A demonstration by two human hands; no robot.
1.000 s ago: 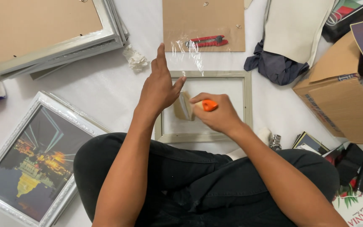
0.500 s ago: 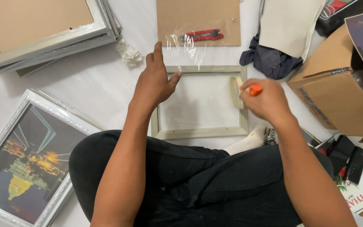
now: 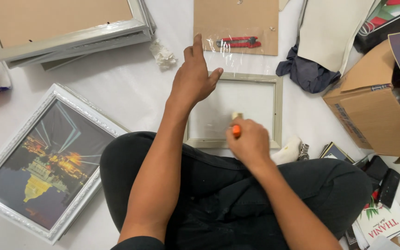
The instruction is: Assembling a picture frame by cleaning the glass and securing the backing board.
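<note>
Lying flat on the white floor in the middle of the frame, a small pale frame [image 3: 278,111] with a blank white pane is seen just ahead of the seated person's dark-trousered knees [image 3: 218,185]. Its left rail is covered by the left hand [image 3: 194,81], which is held open with the fingers spread and the index finger pointing toward the top of the frame; whether the palm presses on the rail cannot be told. The right hand [image 3: 251,141] is closed around an orange-handled tool [image 3: 236,129], whose pale tip is placed on the lower part of the pane, near the bottom rail.

Above the small frame, at the upper centre, a brown backing board [image 3: 237,21] is laid, with a red tool [image 3: 239,42] under clear plastic wrap on its lower edge. A crumpled white scrap [image 3: 163,55] is seen to the left of that board. A stack of silver frames [image 3: 65,32] with brown backs fills the upper left. At the lower left a larger silver frame [image 3: 5,203] holding a night-time city picture is placed at a tilt. A dark cloth [image 3: 304,71] is bunched at the upper right, beside an open cardboard box [image 3: 371,115] at the right edge.
</note>
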